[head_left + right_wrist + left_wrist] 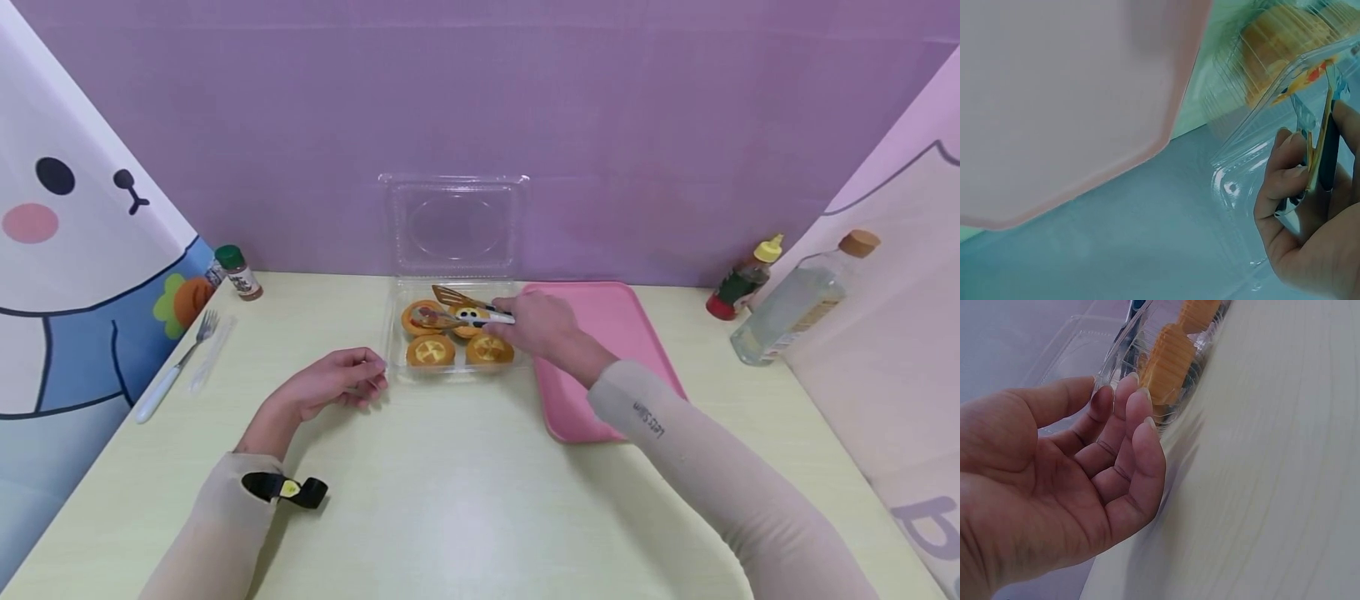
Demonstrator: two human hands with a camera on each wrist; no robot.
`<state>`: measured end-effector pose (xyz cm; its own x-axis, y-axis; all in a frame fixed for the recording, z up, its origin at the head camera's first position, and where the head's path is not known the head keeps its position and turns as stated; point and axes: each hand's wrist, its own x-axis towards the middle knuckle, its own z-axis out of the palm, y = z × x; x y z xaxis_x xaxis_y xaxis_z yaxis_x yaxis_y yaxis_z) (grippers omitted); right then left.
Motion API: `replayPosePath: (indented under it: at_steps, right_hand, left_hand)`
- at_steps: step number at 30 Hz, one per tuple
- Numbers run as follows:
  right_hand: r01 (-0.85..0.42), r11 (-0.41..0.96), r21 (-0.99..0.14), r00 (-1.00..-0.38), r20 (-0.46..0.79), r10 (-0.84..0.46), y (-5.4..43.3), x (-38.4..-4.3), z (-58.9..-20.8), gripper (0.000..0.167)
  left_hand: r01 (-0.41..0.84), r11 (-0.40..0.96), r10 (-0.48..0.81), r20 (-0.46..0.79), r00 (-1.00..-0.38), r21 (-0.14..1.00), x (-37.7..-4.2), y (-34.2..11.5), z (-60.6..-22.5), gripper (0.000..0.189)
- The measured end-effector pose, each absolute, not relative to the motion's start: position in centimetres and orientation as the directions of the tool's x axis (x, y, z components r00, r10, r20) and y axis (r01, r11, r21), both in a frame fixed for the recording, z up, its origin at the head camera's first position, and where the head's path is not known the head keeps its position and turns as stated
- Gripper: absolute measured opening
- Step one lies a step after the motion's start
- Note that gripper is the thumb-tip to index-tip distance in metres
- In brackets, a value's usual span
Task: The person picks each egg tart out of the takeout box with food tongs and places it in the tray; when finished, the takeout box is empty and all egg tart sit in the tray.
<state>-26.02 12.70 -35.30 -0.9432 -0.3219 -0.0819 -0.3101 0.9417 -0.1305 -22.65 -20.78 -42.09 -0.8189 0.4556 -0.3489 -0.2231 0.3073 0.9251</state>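
A clear plastic clamshell container (397,375) sits with its lid raised and several round pastries inside. At its near left corner, my left hand (337,383) pinches the rim, thumb on top and fingers curled below; the left wrist view shows this hand (1085,462) up close. My right hand (536,321) grips a pair of tongs (491,317) over the back row. The tongs' two slatted tips are spread apart, one overlapping the pastry with red topping (412,317). Beside it is a pastry with dark spots (468,332). In front lie two pastries with yellow crossed tops (430,352).
A pink tray (600,312) lies right of the container, under my right forearm. Farther right stand a red sauce bottle with a yellow cap (738,283) and a corked glass bottle (795,304). At left are a green-capped jar (240,273), a fork (176,371) and a clear wrapped item (212,354).
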Motion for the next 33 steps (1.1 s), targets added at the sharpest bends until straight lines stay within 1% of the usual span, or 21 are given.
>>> replayPosePath:
  at_steps: [6,16,23,30,33]
  right_hand:
    - [-0.325,0.94,-0.103,-0.939,-0.083,-0.334,12.51,-25.96,-35.24,0.06]
    - [-0.315,0.938,-0.147,-0.941,-0.08,-0.329,12.74,-25.95,-35.34,0.059]
    - [-0.322,0.937,-0.135,-0.941,-0.063,-0.332,12.91,-25.91,-35.3,0.06]
    - [-0.329,0.928,-0.175,-0.937,-0.064,-0.344,12.87,-25.98,-35.08,0.06]
    - [-0.334,0.928,-0.165,-0.934,-0.078,-0.35,12.75,-26.03,-34.99,0.06]
  left_hand:
    - [-0.222,0.304,0.457,-0.347,-0.819,0.926,-22.66,-20.78,-42.09,0.037]
    - [-0.221,0.304,0.459,-0.346,-0.818,0.927,-22.68,-20.78,-42.17,0.037]
    - [-0.224,0.311,0.457,-0.352,-0.817,0.924,-22.72,-20.72,-42.16,0.037]
    - [-0.226,0.312,0.453,-0.353,-0.818,0.923,-22.69,-20.68,-42.14,0.036]
    - [-0.226,0.31,0.455,-0.353,-0.818,0.924,-22.69,-20.66,-42.13,0.036]
